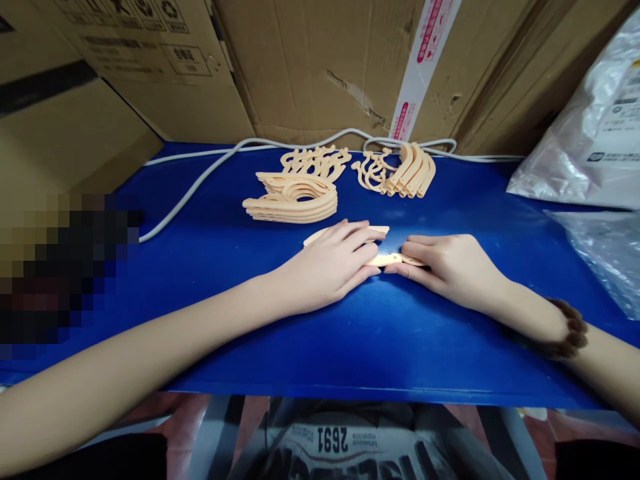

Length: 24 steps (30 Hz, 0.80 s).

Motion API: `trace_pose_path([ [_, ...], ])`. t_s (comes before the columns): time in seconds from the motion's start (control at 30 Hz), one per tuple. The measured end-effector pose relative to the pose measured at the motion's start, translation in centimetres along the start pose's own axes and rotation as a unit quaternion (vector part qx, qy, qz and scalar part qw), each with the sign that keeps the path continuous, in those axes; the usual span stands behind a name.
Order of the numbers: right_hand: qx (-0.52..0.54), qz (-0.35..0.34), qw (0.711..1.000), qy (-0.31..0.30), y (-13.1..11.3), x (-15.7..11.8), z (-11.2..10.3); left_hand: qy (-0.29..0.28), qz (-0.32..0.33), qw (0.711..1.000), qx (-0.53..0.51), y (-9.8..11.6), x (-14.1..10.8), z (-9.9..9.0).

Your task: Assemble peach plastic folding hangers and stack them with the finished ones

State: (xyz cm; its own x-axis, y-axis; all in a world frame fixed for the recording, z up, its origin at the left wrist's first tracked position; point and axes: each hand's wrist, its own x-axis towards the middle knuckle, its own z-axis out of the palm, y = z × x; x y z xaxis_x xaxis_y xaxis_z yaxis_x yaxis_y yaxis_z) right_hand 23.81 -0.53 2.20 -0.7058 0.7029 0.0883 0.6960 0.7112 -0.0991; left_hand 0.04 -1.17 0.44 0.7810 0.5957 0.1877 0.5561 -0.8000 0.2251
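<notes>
Over the middle of the blue table, my left hand (336, 267) is closed on a beige plastic hanger arm (387, 260), a slim piece with a small hole near its end. My right hand (445, 263) pinches the narrow tip of a beige piece (413, 261) that meets this end; whether the two are joined I cannot tell. Another beige strip (381, 229) shows beyond my left fingers, mostly covered by that hand. Farther back lies a neat stack of curved hanger arms (300, 212), with a group of hanger hooks (320, 160) behind it.
Back right are more hooks (370, 177) beside several curved arms (414, 172). A white cable (187, 195) runs along the back and left of the blue table (320, 353). Cardboard boxes (310, 73) wall the rear; plastic bags (585, 147) sit at right.
</notes>
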Motion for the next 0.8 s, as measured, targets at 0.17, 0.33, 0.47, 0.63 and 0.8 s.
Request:
trace_pose_path([
  [0.17, 0.003, 0.002, 1.000, 0.002, -0.02, -0.09, 0.06, -0.001, -0.002, 1.000, 0.001, 0.04, 0.01, -0.05],
  [0.33, 0.001, 0.002, 1.000, 0.003, -0.04, -0.07, 0.09, -0.005, -0.006, 1.000, -0.011, 0.01, -0.04, -0.07],
  [0.47, 0.002, 0.001, 1.000, 0.000, -0.03, -0.01, 0.09, -0.002, -0.003, 1.000, -0.012, -0.07, -0.08, 0.02],
  [0.63, 0.003, 0.002, 1.000, -0.004, -0.01, -0.01, 0.18, -0.002, 0.002, 1.000, 0.014, -0.03, -0.12, 0.15],
  [0.8, 0.009, 0.001, 1.000, 0.001, 0.00, 0.01, 0.21, 0.005, 0.012, 0.999, 0.039, 0.04, -0.18, 0.31],
])
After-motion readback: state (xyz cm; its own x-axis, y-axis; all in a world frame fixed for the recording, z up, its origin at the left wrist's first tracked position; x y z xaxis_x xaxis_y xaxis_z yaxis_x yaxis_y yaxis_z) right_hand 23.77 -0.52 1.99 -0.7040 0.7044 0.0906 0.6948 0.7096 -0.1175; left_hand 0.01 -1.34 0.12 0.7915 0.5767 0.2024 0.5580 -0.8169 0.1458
